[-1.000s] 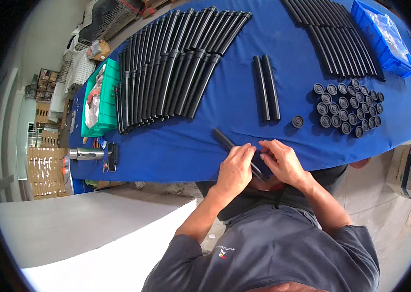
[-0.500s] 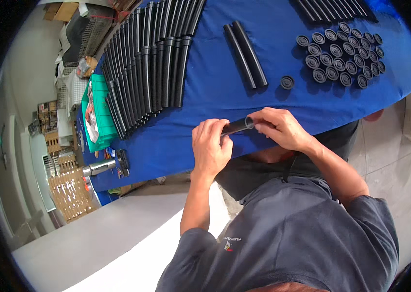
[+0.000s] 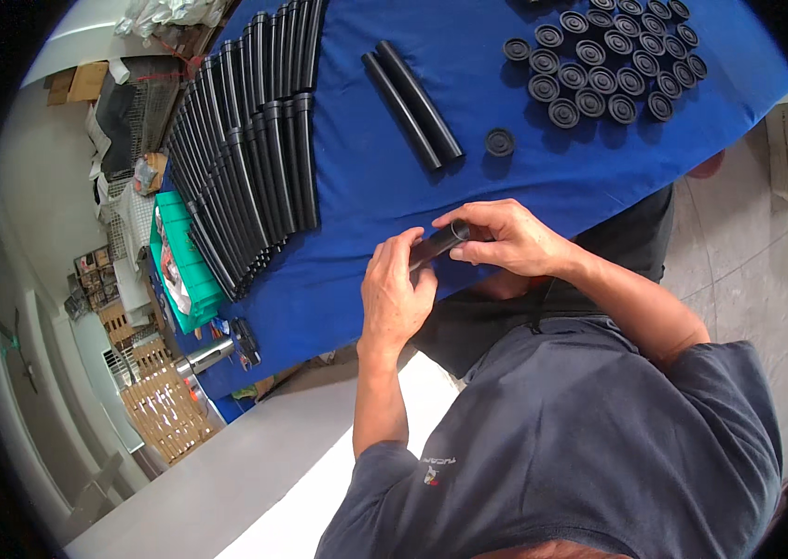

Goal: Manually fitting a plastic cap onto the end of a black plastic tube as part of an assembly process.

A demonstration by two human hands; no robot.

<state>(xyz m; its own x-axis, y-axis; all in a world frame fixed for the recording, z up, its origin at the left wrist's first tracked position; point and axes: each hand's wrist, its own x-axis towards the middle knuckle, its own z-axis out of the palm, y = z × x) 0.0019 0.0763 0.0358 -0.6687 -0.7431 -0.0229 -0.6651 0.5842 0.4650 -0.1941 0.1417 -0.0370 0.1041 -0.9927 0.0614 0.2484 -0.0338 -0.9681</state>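
Note:
A short visible stretch of black tube point(image 3: 433, 248) slants between my two hands, its open round end up and to the right. My left hand point(image 3: 396, 296) is wrapped around the lower part, with fingers on the far side and thumb on the near side. Around the open end, my right hand point(image 3: 515, 240) has its thumb and fingers on either side of the rim. The tube's other end is hidden behind my left hand. Just beyond my hands a single black round ribbed cap point(image 3: 499, 142) lies on the blue cloth point(image 3: 356, 270).
Two loose black tubes point(image 3: 412, 107) lie side by side ahead. Overlapping rows of collared black tubes point(image 3: 263, 168) cover the left side. Several round caps point(image 3: 589, 102) are grouped at the far right. A green crate point(image 3: 191, 303) stands at the left edge, near a metallic cylinder point(image 3: 207, 356).
My view has shifted, so the table things sit further left. The tube is tilted more steeply, and my right fingers have moved from the rim's edge to either side of the end.

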